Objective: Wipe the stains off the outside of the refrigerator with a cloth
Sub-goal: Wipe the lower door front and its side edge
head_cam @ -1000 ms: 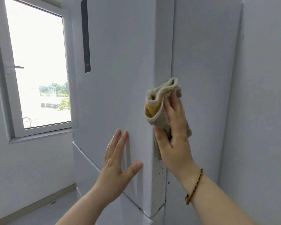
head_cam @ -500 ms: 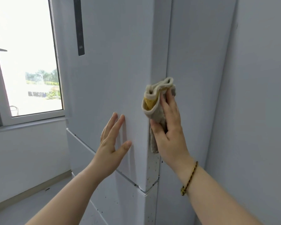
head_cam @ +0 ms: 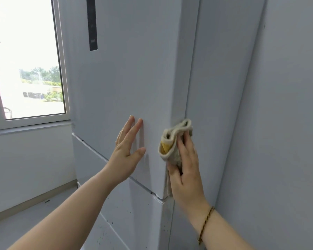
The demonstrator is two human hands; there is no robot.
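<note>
One closed refrigerator (head_cam: 134,78) stands by the wall. The right hand (head_cam: 186,170) presses the single crumpled cloth (head_cam: 172,141) against its side edge with straight fingers, folds bunching above the fingertips. The left hand (head_cam: 126,152) rests flat on the door, fingers extended, holding nothing

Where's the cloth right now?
Head view, right of centre: the right hand presses the cloth against the refrigerator's right corner edge, just above the upper door's bottom seam, with the left hand flat on that door beside it.
</note>
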